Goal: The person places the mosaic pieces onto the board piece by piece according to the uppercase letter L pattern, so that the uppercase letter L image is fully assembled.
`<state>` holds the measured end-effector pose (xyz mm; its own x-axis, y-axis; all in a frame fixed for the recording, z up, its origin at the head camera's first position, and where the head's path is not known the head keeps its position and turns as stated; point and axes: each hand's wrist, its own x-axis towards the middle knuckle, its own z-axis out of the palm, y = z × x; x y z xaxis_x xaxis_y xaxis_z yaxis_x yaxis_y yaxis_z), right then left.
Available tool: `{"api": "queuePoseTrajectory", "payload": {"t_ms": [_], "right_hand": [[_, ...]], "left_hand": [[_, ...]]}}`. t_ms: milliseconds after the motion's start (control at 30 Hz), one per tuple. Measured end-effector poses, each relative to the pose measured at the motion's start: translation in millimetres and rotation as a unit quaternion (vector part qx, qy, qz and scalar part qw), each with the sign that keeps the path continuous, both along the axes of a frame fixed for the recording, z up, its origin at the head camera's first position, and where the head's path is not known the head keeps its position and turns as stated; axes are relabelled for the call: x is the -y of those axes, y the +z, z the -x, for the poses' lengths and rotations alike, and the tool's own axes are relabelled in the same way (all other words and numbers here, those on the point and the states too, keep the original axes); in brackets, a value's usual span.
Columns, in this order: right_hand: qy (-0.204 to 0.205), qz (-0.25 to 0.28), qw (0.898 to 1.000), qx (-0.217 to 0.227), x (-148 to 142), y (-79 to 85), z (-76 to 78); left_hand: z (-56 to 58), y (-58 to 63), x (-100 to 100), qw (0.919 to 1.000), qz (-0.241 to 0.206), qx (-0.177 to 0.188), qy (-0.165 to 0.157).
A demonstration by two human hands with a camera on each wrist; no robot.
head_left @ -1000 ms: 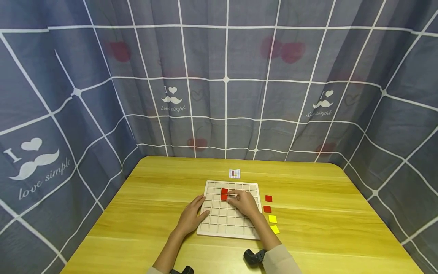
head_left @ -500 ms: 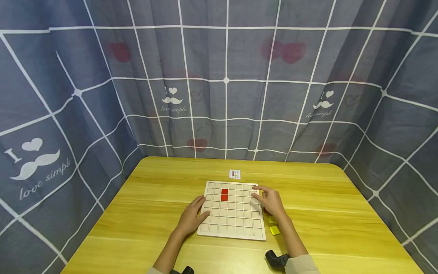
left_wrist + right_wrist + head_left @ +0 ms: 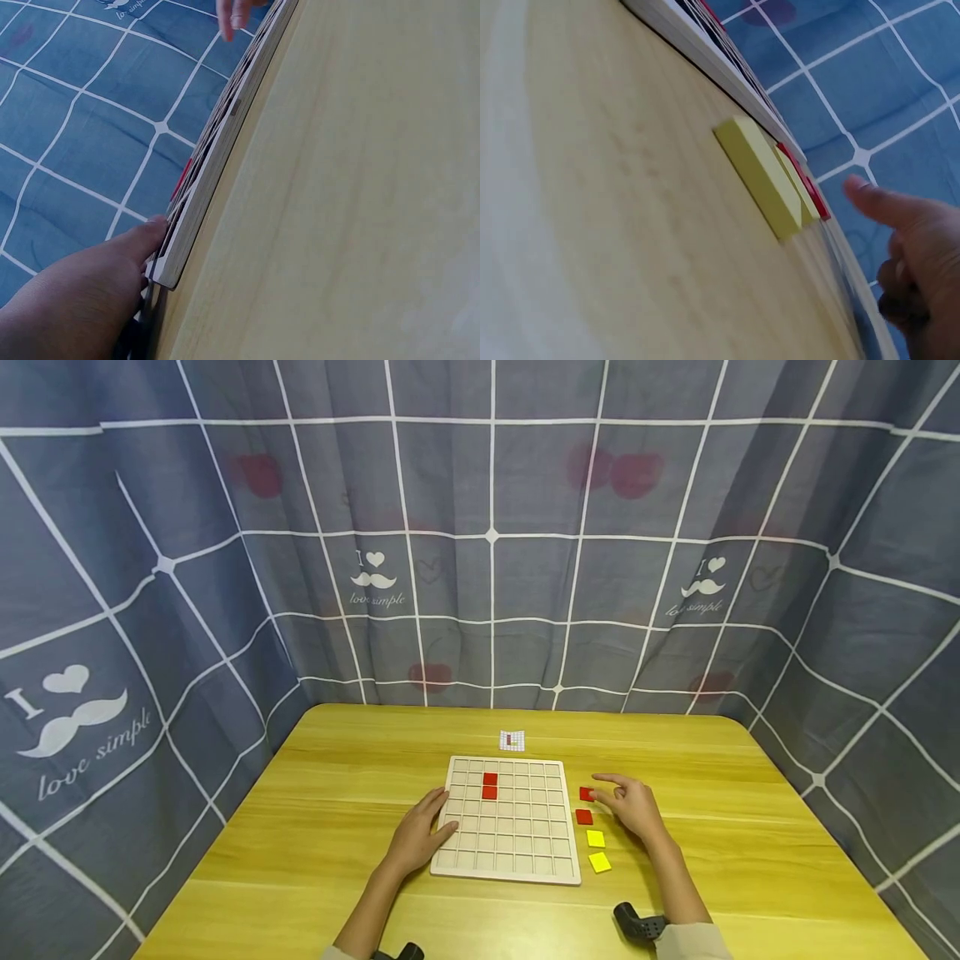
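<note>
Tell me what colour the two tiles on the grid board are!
Both tiles on the grid board are red, clearest in the head view.

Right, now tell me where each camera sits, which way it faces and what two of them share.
Head: worn on the head, facing forward and down at the table, grid board and curtain; left hand, right hand and both forearms show.
Left wrist: on that wrist, looking low along the board's side, tilted; the left hand shows close, the right hand's fingertips at the top.
Right wrist: on that wrist, looking low past the yellow tiles, tilted; the right hand shows.
Shared: both wrist views catch board, table and curtain.
</note>
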<state>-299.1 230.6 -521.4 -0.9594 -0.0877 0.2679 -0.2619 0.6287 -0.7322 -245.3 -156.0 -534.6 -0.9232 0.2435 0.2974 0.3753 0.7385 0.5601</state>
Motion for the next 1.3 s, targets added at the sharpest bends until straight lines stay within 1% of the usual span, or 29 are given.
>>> {"api": "queuePoseTrajectory", "payload": {"t_ms": [133,233,367,500,600,733,867,1000,1167,1300], "right_hand": [[0.012,-0.032,0.999,0.020,-4,-7.2,0.9],[0.015,-0.059,0.998,0.019,-4,-8.9,1.0],[0.007,-0.086,0.996,0.010,-3,-9.2,1.1],[-0.003,-0.079,0.997,0.006,-1,-8.0,0.0],[-0.006,-0.057,0.998,-0.009,6,-3.9,-0.6],[0.003,-0.032,0.999,-0.040,24,6.3,-0.7],[0.031,-0.022,0.997,-0.071,50,16.8,-2.8],[0.060,-0.021,0.993,-0.095,78,22.8,-5.6],[0.075,-0.020,0.991,-0.104,109,21.7,-7.2],[0.089,-0.025,0.990,-0.108,128,15.0,-7.4]], "left_hand": [[0.4,-1.3,1,1.0000,0.000,0.001,0.001],[0.6,-1.7,1,1.0000,0.002,0.001,0.002],[0.6,-1.5,0,1.0000,0.002,0.000,0.001],[0.3,-1.2,0,1.0000,0.001,0.000,-0.003],[-0.1,-0.8,0,1.0000,0.000,0.002,-0.003],[-0.1,-0.3,1,1.0000,-0.002,0.003,0.000],[0.5,-0.5,1,1.0000,-0.004,0.001,-0.002],[0.5,-1.2,1,1.0000,-0.003,0.000,-0.004],[0.1,-1.5,1,1.0000,-0.003,-0.002,-0.002],[-0.2,-0.8,1,1.0000,-0.004,-0.003,-0.001]]}}
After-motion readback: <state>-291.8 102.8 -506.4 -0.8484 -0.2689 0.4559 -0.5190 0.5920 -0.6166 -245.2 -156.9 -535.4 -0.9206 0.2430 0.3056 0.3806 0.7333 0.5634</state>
